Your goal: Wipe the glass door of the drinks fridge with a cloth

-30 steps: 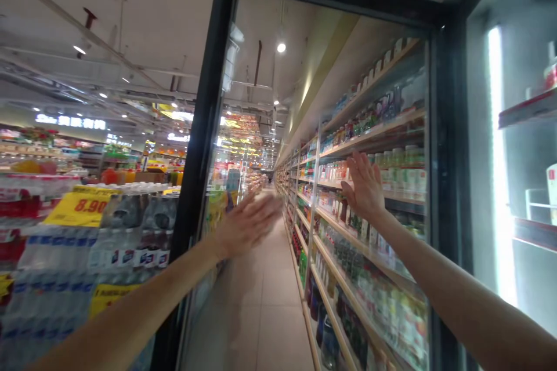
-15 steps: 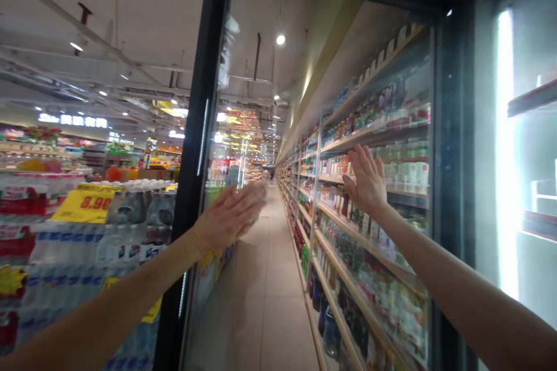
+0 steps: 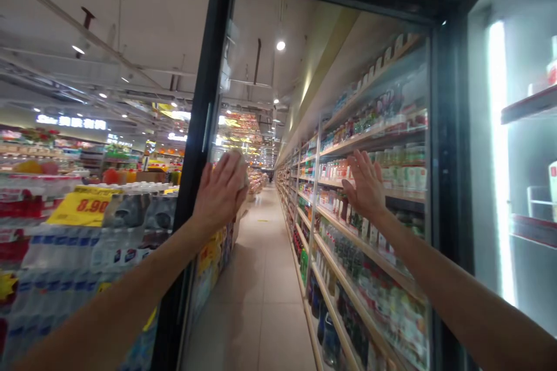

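A glass door (image 3: 278,278) in a black frame (image 3: 204,93) stands swung open before me. My left hand (image 3: 220,191) lies flat against the glass near the frame's left upright, pressing a pale, crumpled cloth (image 3: 242,169) to it. Only the cloth's edge shows past the fingers; the rest is hidden under the palm. Farther right, my right hand (image 3: 366,184) rests on the same pane with fingers spread and nothing in it.
Through the glass run an aisle floor (image 3: 261,243) and long shelves (image 3: 343,232) of bottles. At right is a lit cooler interior (image 3: 483,156) with dark shelves (image 3: 531,104). Stacked bottle packs (image 3: 61,261) with a yellow price sign (image 3: 82,206) stand at left.
My left hand has moved left and slightly up across the glass with the cloth, toward the frame's left upright. My right hand stays nearly in place. The view has tilted slightly.
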The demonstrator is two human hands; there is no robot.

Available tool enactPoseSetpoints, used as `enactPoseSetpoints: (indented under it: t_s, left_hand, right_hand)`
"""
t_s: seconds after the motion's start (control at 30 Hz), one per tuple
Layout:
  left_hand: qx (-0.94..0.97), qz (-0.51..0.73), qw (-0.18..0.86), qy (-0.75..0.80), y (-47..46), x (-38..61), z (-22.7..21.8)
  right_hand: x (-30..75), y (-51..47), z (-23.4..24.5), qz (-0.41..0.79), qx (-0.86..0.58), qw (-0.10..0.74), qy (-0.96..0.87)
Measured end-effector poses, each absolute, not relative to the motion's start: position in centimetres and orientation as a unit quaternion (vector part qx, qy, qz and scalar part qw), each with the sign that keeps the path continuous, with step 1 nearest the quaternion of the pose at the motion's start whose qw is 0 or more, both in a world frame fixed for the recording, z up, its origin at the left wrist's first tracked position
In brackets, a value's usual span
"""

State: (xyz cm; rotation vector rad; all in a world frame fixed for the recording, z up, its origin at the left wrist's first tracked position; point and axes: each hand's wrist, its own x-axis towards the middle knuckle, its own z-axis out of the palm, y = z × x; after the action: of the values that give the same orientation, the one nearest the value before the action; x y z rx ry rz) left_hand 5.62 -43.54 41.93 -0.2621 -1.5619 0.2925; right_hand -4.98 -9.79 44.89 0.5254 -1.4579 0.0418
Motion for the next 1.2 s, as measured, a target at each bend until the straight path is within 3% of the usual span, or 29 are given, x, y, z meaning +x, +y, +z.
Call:
enactPoseSetpoints:
  t_s: [0.1, 0.3, 0.47, 0.53, 0.73, 0.97, 1.13, 1.2]
  left_hand:
    - [-0.07, 0.087, 0.711, -0.694, -42.6, 5.4, 41.8]
    - [-0.246, 0.226, 0.614, -0.716, -41.5, 5.4, 40.5]
    - [-0.063, 0.025, 0.72, -0.691, -41.7, 4.8, 45.8]
    - [-0.048, 0.007, 0.717, -0.695, -39.6, 4.2, 46.1]
    - [-0.266, 0.233, 0.599, -0.718, -33.9, 3.1, 44.4]
    - [-0.044, 0.012, 0.728, -0.685, -37.0, 3.3, 48.7]
    - [-0.261, 0.213, 0.627, -0.703, -34.9, 2.8, 46.2]
    - [-0.241, 0.193, 0.641, -0.702, -36.0, 2.9, 46.8]
  right_hand:
    - [-5.0, -9.8, 44.9, 0.017, 0.237, 0.716, -0.656]
    - [-4.9, -9.9, 44.9, 0.02, 0.234, 0.715, -0.658]
    - [-4.9, -9.9, 44.9, 0.029, 0.239, 0.714, -0.658]
    - [-5.0, -9.9, 44.8, 0.034, 0.24, 0.713, -0.658]
    - [-5.2, -9.7, 44.8, 0.037, 0.246, 0.72, -0.647]
    - [-5.1, -9.7, 44.7, 0.039, 0.242, 0.729, -0.639]
    - [-5.0, -9.8, 44.7, 0.047, 0.249, 0.733, -0.631]
    - [-5.0, -9.9, 44.6, 0.045, 0.25, 0.736, -0.627]
